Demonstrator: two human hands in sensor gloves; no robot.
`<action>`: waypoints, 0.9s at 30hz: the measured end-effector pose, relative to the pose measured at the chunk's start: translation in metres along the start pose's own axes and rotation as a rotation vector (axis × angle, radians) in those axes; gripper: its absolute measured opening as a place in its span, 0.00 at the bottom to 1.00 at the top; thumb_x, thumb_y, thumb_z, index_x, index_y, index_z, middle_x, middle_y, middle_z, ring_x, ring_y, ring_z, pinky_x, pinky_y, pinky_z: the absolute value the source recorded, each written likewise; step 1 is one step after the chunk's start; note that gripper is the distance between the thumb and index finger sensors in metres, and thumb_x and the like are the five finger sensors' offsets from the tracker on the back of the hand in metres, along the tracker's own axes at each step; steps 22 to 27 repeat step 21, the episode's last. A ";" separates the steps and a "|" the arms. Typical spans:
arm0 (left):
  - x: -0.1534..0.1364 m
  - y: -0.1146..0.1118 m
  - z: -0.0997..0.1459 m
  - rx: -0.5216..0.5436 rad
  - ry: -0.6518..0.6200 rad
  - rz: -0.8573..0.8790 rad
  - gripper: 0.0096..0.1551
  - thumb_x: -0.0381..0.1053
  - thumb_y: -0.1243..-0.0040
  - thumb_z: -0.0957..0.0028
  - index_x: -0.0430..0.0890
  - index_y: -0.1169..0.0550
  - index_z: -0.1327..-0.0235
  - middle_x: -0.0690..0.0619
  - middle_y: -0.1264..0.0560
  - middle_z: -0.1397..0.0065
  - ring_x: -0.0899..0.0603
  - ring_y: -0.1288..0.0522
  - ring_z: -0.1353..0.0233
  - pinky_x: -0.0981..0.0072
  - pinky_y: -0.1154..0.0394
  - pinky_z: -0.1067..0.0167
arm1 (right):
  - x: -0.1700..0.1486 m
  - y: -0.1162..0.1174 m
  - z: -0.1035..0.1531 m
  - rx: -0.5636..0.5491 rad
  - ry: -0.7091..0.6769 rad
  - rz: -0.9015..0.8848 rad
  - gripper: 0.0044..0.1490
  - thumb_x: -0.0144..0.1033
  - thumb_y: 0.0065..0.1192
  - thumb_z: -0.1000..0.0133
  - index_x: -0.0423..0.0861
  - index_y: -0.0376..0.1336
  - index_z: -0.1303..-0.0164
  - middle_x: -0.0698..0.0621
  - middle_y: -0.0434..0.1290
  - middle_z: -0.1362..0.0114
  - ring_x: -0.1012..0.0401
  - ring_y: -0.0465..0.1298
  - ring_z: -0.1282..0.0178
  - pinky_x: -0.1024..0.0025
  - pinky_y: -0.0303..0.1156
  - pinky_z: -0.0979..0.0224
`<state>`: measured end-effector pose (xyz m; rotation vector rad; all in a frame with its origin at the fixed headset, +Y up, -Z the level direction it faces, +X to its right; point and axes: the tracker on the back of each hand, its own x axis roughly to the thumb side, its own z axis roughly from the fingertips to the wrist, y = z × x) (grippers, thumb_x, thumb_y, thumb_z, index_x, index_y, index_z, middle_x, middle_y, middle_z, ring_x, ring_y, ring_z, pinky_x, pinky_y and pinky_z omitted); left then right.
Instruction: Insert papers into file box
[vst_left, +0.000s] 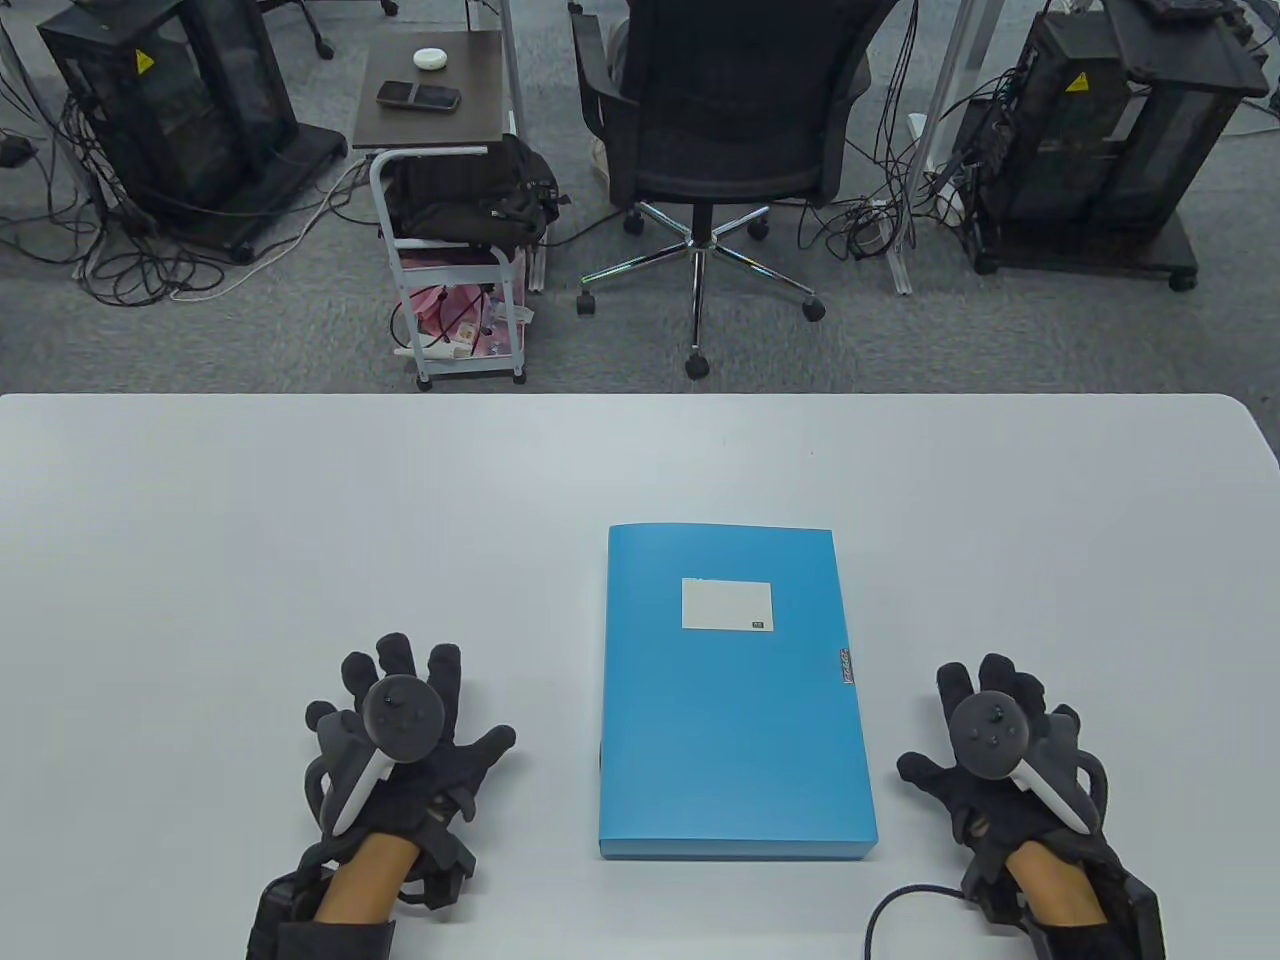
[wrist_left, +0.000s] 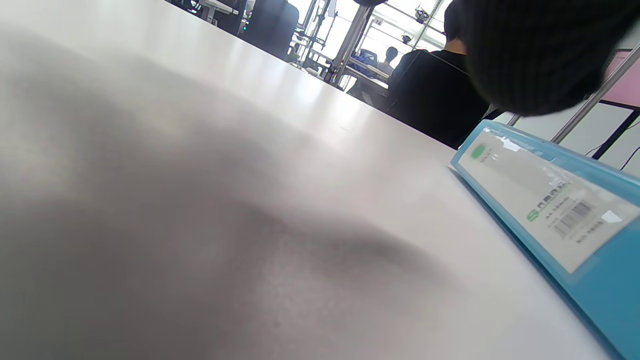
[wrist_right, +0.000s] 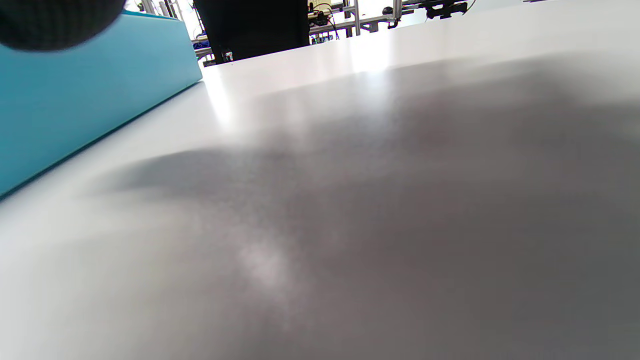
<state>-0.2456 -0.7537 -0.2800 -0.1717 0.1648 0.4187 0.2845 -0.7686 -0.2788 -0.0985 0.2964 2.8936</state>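
A blue file box (vst_left: 735, 700) lies flat and closed on the white table (vst_left: 300, 520), a white label on its lid. Its labelled spine shows in the left wrist view (wrist_left: 560, 210) and its plain side in the right wrist view (wrist_right: 85, 85). My left hand (vst_left: 400, 730) rests flat on the table to the left of the box, fingers spread, holding nothing. My right hand (vst_left: 1000, 750) rests flat to the right of the box, fingers spread, holding nothing. No papers are in view.
Beyond the table's far edge stand an office chair (vst_left: 715, 120), a small cart (vst_left: 450, 200) and two black equipment racks (vst_left: 180, 110). A black cable (vst_left: 900, 900) loops on the table by my right wrist.
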 end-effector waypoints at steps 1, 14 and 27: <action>0.000 0.000 0.000 0.000 -0.001 0.000 0.60 0.80 0.45 0.64 0.66 0.56 0.22 0.51 0.73 0.18 0.30 0.73 0.18 0.20 0.75 0.34 | 0.000 0.000 0.000 0.000 -0.002 0.002 0.60 0.65 0.51 0.59 0.55 0.26 0.30 0.40 0.20 0.22 0.36 0.29 0.22 0.24 0.27 0.30; 0.005 -0.001 0.002 -0.008 -0.023 -0.005 0.60 0.80 0.45 0.64 0.65 0.56 0.22 0.50 0.72 0.18 0.31 0.72 0.18 0.22 0.76 0.33 | 0.000 0.001 0.001 0.004 -0.003 0.002 0.59 0.65 0.51 0.59 0.55 0.27 0.30 0.40 0.21 0.22 0.37 0.30 0.21 0.25 0.27 0.29; 0.006 -0.002 0.001 -0.031 -0.013 -0.011 0.60 0.80 0.45 0.64 0.66 0.56 0.22 0.50 0.72 0.18 0.31 0.73 0.18 0.22 0.76 0.33 | 0.001 0.001 0.001 0.007 -0.015 0.000 0.59 0.64 0.51 0.58 0.55 0.27 0.30 0.40 0.21 0.22 0.37 0.30 0.21 0.25 0.27 0.30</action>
